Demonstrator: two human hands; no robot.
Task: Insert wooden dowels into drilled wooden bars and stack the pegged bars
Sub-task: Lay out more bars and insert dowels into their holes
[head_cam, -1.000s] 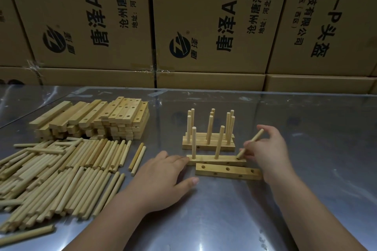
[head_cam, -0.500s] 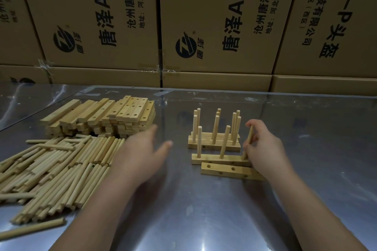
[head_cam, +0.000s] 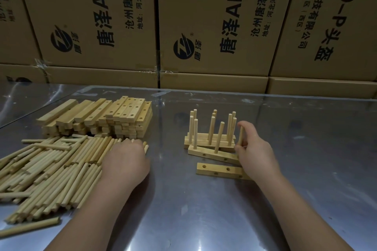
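Right grip [head_cam: 257,150] pinches an upright dowel [head_cam: 241,136] between thumb and fingers at the right end of a drilled bar [head_cam: 211,154], which lies on the desk [head_cam: 204,214] with two other pegs standing in it. Whether the held dowel's lower end sits in its hole is hidden behind the fingers. Just behind this bar, touching or nearly so, stands the stack of pegged bars [head_cam: 210,141], its pegs pointing straight up. Just in front lies an empty bar [head_cam: 219,169], holes showing on its top and front faces, its right end under the right wrist.

Left grip [head_cam: 124,162] rests palm down on the right edge of the loose dowel pile [head_cam: 51,171], fingertips bent onto the sticks; I cannot tell whether it has one grasped or lies released. Behind the pile sits a heap of unpegged drilled bars [head_cam: 106,119]. One stray dowel [head_cam: 30,228] lies apart at the near left. Printed cartons [head_cam: 214,26] wall off the far edge of the desk.
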